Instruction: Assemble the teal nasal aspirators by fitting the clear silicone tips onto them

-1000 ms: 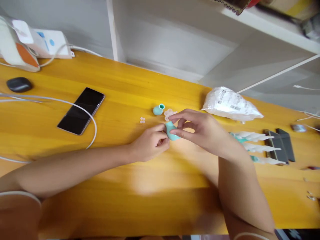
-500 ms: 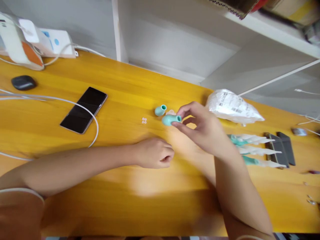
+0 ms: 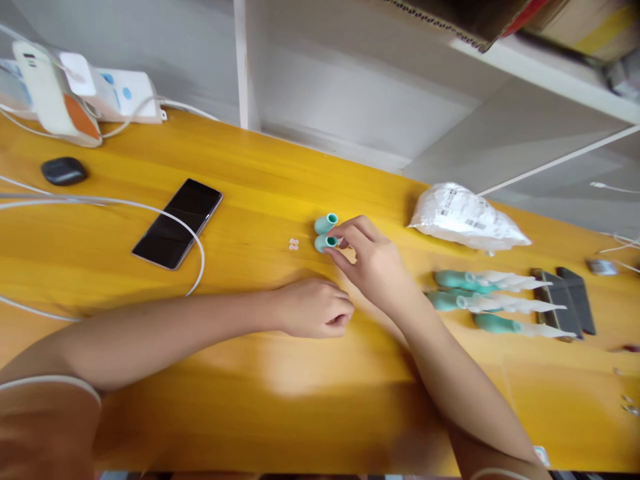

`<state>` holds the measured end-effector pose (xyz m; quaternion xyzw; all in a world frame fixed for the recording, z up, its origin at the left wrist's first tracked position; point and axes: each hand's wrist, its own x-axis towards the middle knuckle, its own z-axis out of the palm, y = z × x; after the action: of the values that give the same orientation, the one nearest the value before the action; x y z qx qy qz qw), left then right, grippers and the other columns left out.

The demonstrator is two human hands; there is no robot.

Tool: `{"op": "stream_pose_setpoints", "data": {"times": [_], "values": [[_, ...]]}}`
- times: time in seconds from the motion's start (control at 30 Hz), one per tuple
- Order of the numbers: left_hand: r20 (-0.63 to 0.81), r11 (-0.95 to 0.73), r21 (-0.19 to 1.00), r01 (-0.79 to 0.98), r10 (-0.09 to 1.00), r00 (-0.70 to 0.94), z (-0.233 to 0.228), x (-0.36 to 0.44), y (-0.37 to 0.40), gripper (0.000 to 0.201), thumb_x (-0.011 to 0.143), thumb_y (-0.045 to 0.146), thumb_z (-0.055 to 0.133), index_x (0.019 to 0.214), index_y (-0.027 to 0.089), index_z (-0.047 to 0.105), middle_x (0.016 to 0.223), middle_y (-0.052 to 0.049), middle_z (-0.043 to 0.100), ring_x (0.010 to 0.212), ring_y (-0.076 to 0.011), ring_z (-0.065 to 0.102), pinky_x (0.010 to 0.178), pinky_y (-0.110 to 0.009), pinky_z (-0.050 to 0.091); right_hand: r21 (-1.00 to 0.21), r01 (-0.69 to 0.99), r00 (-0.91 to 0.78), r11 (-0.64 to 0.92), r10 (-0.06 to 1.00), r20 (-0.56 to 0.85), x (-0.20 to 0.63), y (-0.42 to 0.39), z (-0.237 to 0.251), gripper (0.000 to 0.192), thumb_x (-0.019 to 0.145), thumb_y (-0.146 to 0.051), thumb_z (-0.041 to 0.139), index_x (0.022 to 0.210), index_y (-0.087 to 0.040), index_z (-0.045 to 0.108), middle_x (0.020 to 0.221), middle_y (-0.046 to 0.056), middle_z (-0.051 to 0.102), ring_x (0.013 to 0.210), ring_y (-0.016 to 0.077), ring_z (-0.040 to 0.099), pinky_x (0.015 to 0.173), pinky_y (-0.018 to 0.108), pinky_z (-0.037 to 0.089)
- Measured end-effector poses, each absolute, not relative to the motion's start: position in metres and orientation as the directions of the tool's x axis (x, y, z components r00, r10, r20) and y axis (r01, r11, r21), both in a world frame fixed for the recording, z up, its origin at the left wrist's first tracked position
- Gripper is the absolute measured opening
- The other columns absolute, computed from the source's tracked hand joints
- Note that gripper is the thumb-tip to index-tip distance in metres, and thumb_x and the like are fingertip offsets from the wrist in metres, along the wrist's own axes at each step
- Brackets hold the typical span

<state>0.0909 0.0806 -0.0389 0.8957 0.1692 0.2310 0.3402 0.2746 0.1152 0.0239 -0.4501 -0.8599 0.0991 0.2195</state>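
My right hand [image 3: 369, 252] pinches a teal rubber bulb [image 3: 321, 244] near its open mouth, between thumb and fingertips. That bulb is at the tabletop, right up against a second teal bulb [image 3: 323, 225], whose open mouth also faces right. Small clear round pieces [image 3: 293, 244] lie together on the wood just left of the bulbs. Nearer to me, my left hand [image 3: 316, 309] rests in a closed fist, and whatever may be inside it is hidden. Some pale item behind my right fingers is mostly covered.
On the right lie several teal bulbs with clear pointed tips [image 3: 493, 303] beside dark flat pieces [image 3: 575, 300]. A white plastic bag [image 3: 467, 215] sits behind them. Leftward are a phone [image 3: 177, 223], a white cable [image 3: 199, 250], a black case [image 3: 64, 171] and a power strip [image 3: 133, 93].
My right hand has moved left with the teal bulb, bringing it against the other bulb and turning its mouth more toward the camera. My left fist has stayed nearly still; the view shifted slightly.
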Motion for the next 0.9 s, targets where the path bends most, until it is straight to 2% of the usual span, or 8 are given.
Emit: {"op": "stream_pose_setpoints", "data": {"times": [0.13,0.2,0.3,0.4,0.5,0.63,0.83,0.9], "values": [[0.306,-0.724,0.675,0.143,0.451,0.838,-0.036,0.090,0.082,0.022,0.094,0.009,0.068,0.077,0.021,0.065,0.079,0.001,0.076,0.075,-0.0178,0.064,0.074,-0.034,0.045,-0.372,0.737,-0.466,0.564,0.823,0.325,0.277,0.112,0.043,0.014,0.113,-0.028,0.070,0.127,-0.024,0.071,0.121,0.013,0.077,0.095,0.0268,0.077,0.083,0.042,0.063],[0.309,-0.731,0.669,0.136,0.440,0.844,-0.035,0.089,0.083,0.022,0.095,0.008,0.068,0.077,0.021,0.064,0.079,0.001,0.076,0.076,-0.0176,0.064,0.075,-0.033,0.044,-0.343,0.765,-0.409,0.546,0.822,0.397,0.290,0.107,0.063,0.008,0.114,-0.032,0.071,0.115,-0.024,0.074,0.107,0.009,0.079,0.087,0.0247,0.076,0.078,0.038,0.060],[0.287,-0.724,0.676,0.138,0.431,0.856,-0.034,0.089,0.085,0.023,0.096,0.008,0.066,0.077,0.021,0.063,0.078,0.001,0.073,0.076,-0.0175,0.062,0.076,-0.033,0.044,-0.230,0.847,-0.335,0.480,0.816,0.471,0.328,0.088,0.099,0.020,0.115,-0.033,0.069,0.098,-0.023,0.075,0.089,0.005,0.078,0.077,0.0213,0.072,0.074,0.034,0.054],[0.275,-0.709,0.693,0.131,0.428,0.861,-0.035,0.088,0.087,0.022,0.096,0.009,0.063,0.078,0.021,0.061,0.078,0.000,0.071,0.077,-0.0175,0.061,0.078,-0.033,0.043,-0.115,0.934,-0.266,0.337,0.875,0.404,0.375,0.054,0.121,0.024,0.118,-0.025,0.055,0.117,-0.022,0.079,0.103,0.008,0.084,0.080,0.0193,0.076,0.075,0.033,0.053],[0.281,-0.703,0.701,0.123,0.430,0.858,-0.036,0.089,0.087,0.022,0.097,0.010,0.062,0.077,0.021,0.059,0.078,0.000,0.068,0.075,-0.0173,0.058,0.077,-0.033,0.042,-0.015,0.960,-0.259,0.278,0.911,0.320,0.413,0.017,0.115,0.023,0.117,-0.031,0.058,0.117,-0.022,0.079,0.113,0.010,0.083,0.075,0.0192,0.076,0.069,0.035,0.054],[0.289,-0.710,0.693,0.123,0.431,0.855,-0.037,0.089,0.087,0.022,0.096,0.010,0.062,0.077,0.021,0.059,0.077,0.000,0.066,0.074,-0.0171,0.057,0.075,-0.033,0.041,-0.027,0.980,-0.180,0.197,0.936,0.302,0.441,-0.008,0.084,0.030,0.114,-0.047,0.065,0.121,-0.021,0.079,0.114,0.012,0.080,0.068,0.0202,0.075,0.066,0.038,0.060],[0.316,-0.730,0.675,0.109,0.420,0.851,-0.039,0.089,0.089,0.023,0.096,0.009,0.061,0.076,0.021,0.059,0.075,0.001,0.065,0.073,-0.0170,0.056,0.075,-0.033,0.041,-0.061,0.994,-0.039,0.085,0.840,0.541,0.460,-0.006,0.066,0.031,0.105,-0.050,0.079,0.115,-0.022,0.086,0.105,0.010,0.072,0.062,0.0158,0.067,0.065,0.037,0.062],[0.324,-0.733,0.672,0.104,0.417,0.850,-0.039,0.089,0.090,0.023,0.096,0.009,0.061,0.076,0.021,0.059,0.075,0.001,0.064,0.073,-0.0168,0.056,0.074,-0.032,0.041,-0.072,0.995,-0.014,0.063,0.843,0.538,0.462,-0.004,0.067,0.033,0.104,-0.052,0.081,0.116,-0.022,0.086,0.112,0.012,0.073,0.064,0.0154,0.067,0.066,0.037,0.062]]}}
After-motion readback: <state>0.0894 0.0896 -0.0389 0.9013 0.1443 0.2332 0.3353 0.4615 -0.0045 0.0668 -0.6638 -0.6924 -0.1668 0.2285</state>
